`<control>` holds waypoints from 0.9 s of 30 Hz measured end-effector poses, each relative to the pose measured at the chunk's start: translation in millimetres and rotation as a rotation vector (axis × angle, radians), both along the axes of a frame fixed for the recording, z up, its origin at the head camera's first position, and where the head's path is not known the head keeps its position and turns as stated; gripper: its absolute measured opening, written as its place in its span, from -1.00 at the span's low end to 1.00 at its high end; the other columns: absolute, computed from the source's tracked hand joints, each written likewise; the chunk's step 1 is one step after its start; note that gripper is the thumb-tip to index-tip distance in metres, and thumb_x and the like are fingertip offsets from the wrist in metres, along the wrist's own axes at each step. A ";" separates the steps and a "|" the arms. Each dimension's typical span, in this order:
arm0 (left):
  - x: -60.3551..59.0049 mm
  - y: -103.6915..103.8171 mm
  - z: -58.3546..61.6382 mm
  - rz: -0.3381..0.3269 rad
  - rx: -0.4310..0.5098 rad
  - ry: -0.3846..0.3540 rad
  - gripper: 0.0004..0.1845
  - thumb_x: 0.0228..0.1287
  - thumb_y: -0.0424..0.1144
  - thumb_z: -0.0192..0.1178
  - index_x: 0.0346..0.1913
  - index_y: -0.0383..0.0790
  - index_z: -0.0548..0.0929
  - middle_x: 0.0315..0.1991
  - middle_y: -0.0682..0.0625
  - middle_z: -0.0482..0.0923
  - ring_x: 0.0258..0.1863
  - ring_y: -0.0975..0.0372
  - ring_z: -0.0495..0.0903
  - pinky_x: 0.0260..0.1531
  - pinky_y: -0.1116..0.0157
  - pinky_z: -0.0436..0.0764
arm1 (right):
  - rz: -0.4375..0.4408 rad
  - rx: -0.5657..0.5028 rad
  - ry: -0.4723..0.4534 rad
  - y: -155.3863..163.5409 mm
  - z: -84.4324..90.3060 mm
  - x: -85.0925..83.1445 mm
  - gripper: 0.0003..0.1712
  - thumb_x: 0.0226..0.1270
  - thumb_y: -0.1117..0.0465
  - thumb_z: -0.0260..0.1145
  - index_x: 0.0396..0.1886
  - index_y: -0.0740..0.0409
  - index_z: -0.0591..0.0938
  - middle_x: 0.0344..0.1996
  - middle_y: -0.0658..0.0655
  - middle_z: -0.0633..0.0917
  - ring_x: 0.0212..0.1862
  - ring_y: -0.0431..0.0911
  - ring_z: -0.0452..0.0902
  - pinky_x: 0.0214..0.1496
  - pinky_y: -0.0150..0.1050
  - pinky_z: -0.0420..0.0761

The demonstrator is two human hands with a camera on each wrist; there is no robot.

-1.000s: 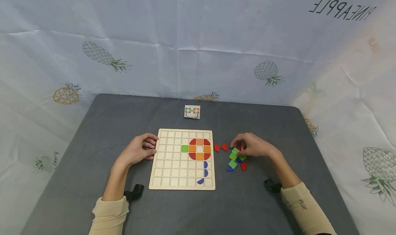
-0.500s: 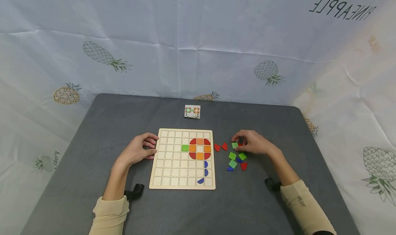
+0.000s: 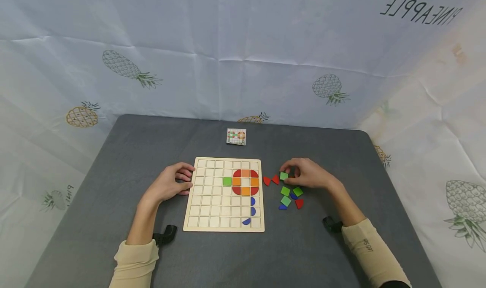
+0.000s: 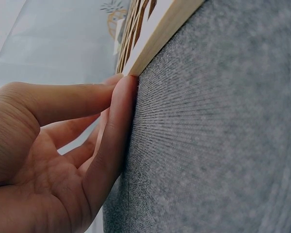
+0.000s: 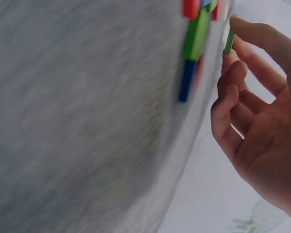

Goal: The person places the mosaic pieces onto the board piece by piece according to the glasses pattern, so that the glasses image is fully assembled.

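A wooden grid board [image 3: 212, 203] lies on the grey table, with a red and orange disc of tiles, one green square tile [image 3: 227, 181] and blue pieces set in it. My left hand [image 3: 172, 182] rests against the board's left edge [image 4: 150, 43], fingers [image 4: 119, 121] straight along it. My right hand [image 3: 303, 174] pinches a green square tile [image 3: 283, 176] just above the loose pile; the same tile [image 5: 229, 42] shows at its fingertips in the right wrist view.
Loose green, red and blue tiles [image 3: 289, 195] lie right of the board, two red pieces [image 3: 271, 180] nearest it. A small pattern card [image 3: 236, 136] sits behind the board. A pineapple-print cloth surrounds the grey table [image 3: 114, 153].
My right hand has lifted a green tile out of the pile and carried it up and to the left, towards the board. The left hand has stayed put.
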State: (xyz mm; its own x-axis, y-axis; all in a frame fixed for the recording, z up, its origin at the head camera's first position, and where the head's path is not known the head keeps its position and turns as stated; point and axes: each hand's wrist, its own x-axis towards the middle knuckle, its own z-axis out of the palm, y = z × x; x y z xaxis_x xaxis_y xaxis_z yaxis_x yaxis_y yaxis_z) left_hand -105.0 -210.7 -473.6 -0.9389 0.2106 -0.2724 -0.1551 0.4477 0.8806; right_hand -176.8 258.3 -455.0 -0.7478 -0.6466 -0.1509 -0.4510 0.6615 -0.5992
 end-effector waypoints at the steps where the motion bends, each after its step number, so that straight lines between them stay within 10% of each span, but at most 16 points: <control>1: 0.1 0.0 0.3 0.000 0.001 -0.002 -0.50 0.43 -0.54 0.34 0.38 -0.44 0.53 0.13 -0.35 0.53 0.01 -0.01 0.62 -0.26 0.24 0.87 | 0.002 -0.008 0.004 -3.2 1.6 0.7 -0.69 0.42 0.18 0.55 0.11 0.07 0.79 -0.18 0.02 0.76 -0.45 -0.31 0.47 -0.36 -0.36 0.55; 27: 1.2 -1.6 0.6 -0.006 0.009 0.008 -0.50 0.44 -0.53 0.33 0.38 -0.44 0.53 0.13 -0.36 0.53 0.00 -0.01 0.62 -0.27 0.22 0.87 | 0.261 -0.052 0.028 -150.1 7.4 -4.5 -0.69 0.41 0.03 0.57 0.08 -0.05 0.80 -0.14 -0.07 0.79 -0.30 -0.18 0.56 -0.28 -0.39 0.50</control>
